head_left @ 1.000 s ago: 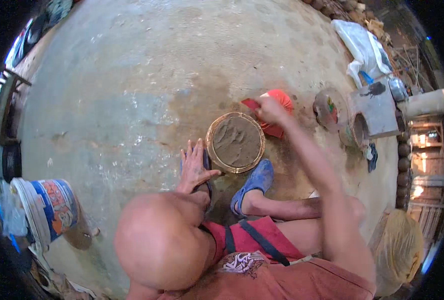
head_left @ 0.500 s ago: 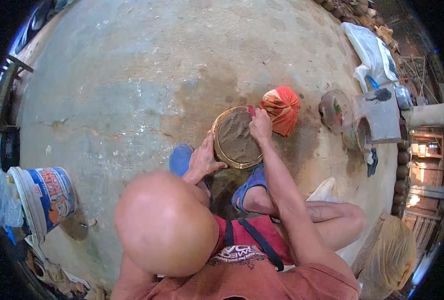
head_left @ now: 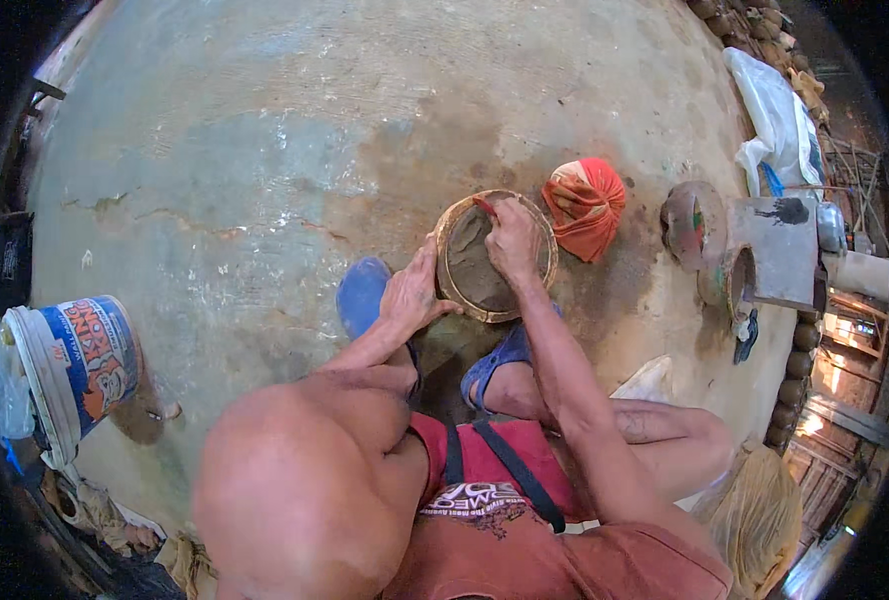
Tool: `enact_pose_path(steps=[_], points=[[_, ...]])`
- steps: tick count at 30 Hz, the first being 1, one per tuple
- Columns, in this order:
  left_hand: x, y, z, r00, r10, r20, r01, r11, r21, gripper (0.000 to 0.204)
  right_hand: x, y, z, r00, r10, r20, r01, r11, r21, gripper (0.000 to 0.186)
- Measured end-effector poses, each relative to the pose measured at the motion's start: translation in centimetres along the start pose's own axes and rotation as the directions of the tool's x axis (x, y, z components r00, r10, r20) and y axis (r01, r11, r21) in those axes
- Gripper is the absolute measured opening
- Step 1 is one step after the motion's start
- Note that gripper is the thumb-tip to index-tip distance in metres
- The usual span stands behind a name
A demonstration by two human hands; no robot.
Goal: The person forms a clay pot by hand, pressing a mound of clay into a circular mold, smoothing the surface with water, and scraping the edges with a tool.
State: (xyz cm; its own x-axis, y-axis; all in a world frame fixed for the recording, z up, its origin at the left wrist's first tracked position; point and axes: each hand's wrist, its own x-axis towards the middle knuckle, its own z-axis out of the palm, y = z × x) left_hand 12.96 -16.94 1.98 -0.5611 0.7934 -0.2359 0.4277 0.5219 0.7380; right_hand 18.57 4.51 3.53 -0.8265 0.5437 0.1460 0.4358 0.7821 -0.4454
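- The concrete floor (head_left: 265, 150) fills most of the view, stained brown around the work spot in front of the squatting person.
- A white bucket (head_left: 70, 365) with a blue and orange label stands well off to the person's left; a grey block (head_left: 780, 250) with round clay pieces beside it sits to the right.
- An orange cloth bundle (head_left: 587, 205) lies just beside the mould, on its right.
- The round mould (head_left: 495, 255), a shallow ring packed with wet grey-brown clay, rests on the floor just ahead of the blue sandals (head_left: 500, 365).
- The left hand (head_left: 413, 293) is spread open, fingers pressed against the mould's near-left rim, steadying it.
- The right hand (head_left: 513, 240) is closed around a small red scraper (head_left: 485, 207), whose tip shows at the far rim, and bears down on the clay surface.
- The step in hand looks like levelling or scraping the clay inside the ring. The next move probably calls for an even stroke across the surface while the left hand keeps the ring from sliding.
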Motion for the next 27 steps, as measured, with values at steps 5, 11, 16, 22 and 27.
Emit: enact_pose_path(steps=[5, 11, 16, 22, 27], points=[[0.4, 0.8, -0.6, 0.997, -0.058, 0.046, 0.058, 0.998, -0.008, 0.137, -0.1, 0.5, 0.1, 0.985, -0.130, 0.116, 0.125, 0.991, 0.047, 0.031], [0.1, 0.4, -0.5, 1.000, -0.005, 0.006, 0.005, 1.000, -0.023, 0.136, -1.4, 0.1, 0.1, 0.922, -0.281, 0.266, 0.278, 0.959, 0.050, 0.033], [0.1, 0.7, -0.9, 0.998, -0.058, 0.031, 0.058, 0.998, 0.013, 0.136, -2.1, -0.2, -1.0, 0.835, -0.361, 0.415, 0.387, 0.922, 0.023, 0.035], [0.2, 0.1, -0.7, 0.998, -0.023, 0.050, 0.022, 1.000, 0.022, 0.135, -3.5, 0.5, -2.1, 0.723, -0.481, 0.496, 0.529, 0.847, 0.050, 0.035], [0.6, -0.7, -0.3, 0.998, 0.052, 0.032, -0.053, 0.998, 0.037, 0.136, -5.5, 2.2, -3.4, 0.636, -0.531, 0.559, 0.630, 0.777, 0.021, 0.032]])
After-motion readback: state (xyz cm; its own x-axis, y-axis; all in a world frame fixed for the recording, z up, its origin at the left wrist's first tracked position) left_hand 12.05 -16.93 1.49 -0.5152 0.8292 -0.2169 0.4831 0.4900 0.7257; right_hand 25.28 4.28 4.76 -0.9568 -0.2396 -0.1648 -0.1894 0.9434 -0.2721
